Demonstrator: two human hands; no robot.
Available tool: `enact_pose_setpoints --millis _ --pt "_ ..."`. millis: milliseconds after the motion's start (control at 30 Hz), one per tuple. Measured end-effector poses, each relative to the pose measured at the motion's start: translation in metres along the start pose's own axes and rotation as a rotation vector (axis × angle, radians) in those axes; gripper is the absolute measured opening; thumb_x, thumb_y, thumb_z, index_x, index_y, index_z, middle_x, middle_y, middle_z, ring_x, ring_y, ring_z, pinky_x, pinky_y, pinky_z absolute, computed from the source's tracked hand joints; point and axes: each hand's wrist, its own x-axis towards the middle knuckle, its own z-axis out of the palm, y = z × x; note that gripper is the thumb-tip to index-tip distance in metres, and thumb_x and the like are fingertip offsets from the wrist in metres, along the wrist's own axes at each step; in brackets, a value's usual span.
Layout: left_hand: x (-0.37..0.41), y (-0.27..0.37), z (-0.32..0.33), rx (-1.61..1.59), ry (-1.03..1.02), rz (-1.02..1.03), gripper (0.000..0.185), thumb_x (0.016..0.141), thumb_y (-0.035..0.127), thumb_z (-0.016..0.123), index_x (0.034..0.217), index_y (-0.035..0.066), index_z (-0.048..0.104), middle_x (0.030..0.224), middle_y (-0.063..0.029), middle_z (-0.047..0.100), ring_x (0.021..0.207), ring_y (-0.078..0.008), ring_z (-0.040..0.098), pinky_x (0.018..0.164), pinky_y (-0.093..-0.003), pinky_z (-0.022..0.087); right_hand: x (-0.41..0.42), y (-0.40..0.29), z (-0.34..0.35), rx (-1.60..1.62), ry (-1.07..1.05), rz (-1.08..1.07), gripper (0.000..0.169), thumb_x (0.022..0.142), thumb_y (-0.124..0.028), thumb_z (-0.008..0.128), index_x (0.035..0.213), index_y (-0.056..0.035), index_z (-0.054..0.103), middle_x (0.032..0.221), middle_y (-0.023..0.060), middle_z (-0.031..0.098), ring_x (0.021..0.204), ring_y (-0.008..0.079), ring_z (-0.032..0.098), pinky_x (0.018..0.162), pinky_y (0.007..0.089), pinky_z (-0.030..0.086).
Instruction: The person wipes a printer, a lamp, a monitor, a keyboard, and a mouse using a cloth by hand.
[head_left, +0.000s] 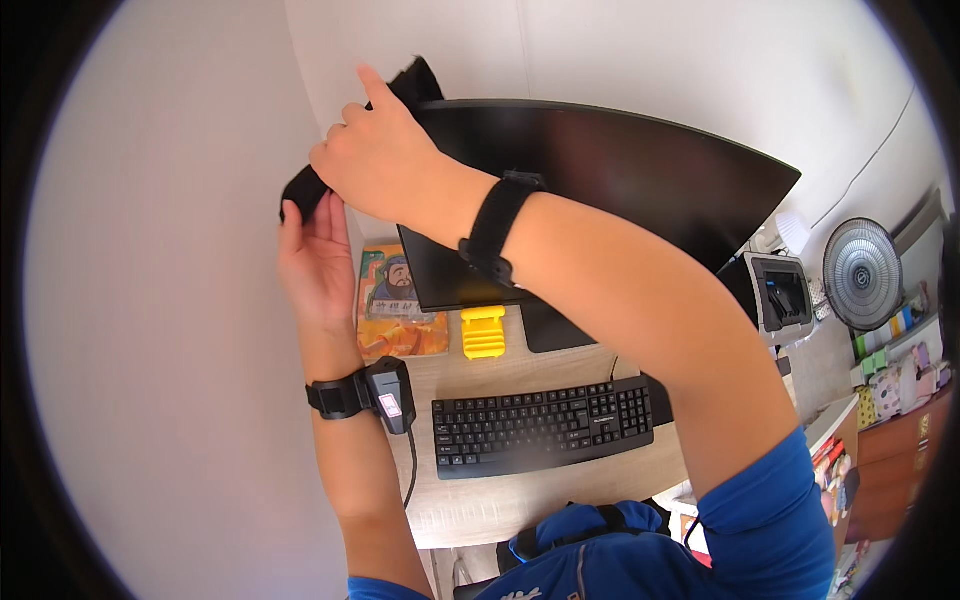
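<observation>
Both hands are raised at the left end of a black monitor (600, 165). My right hand (382, 150) reaches across the monitor's left part, its fingers closed on a black cloth (306, 193); part of the cloth rises behind the monitor's top left corner. Below it, my left hand (319, 255) faces palm up, thumb and fingers on the cloth's lower end. Each wrist wears a black strap, and the left one carries a small black device (391, 396) with a cable.
On the wooden desk (480, 517) lie a black keyboard (544, 427), a yellow phone stand (484, 332) and an illustrated book (405, 337). A wall (172, 300) borders the left side. A printer-like machine (780, 296) and a round fan (862, 275) stand at right.
</observation>
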Motion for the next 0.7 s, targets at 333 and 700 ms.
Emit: enact_pose_setpoints --millis 333,700 --pt "-0.065 -0.072 -0.087 0.083 0.352 -0.277 0.033 0.101 0.024 0.039 0.123 0.002 0.051 0.122 -0.0091 0.059 0.114 -0.0195 0.055 0.096 -0.0367 0.045 -0.039 -0.065 0.027 -0.112 -0.705 -0.292 0.019 0.082 -0.024 0.059 0.091 -0.0175 0.075 0.096 -0.0012 0.069 0.101 0.0230 0.060 0.107 0.0536 0.021" --pt "-0.116 -0.049 -0.124 0.585 0.416 -0.173 0.019 0.096 0.025 0.056 0.107 0.010 0.051 0.106 -0.0035 0.057 0.096 -0.0118 0.052 0.089 -0.0310 0.042 -0.153 -0.161 0.108 0.999 -0.548 0.311 0.029 0.084 -0.015 0.053 0.108 -0.0003 0.058 0.099 0.0169 0.067 0.111 0.0310 0.057 0.113 0.0422 0.021"
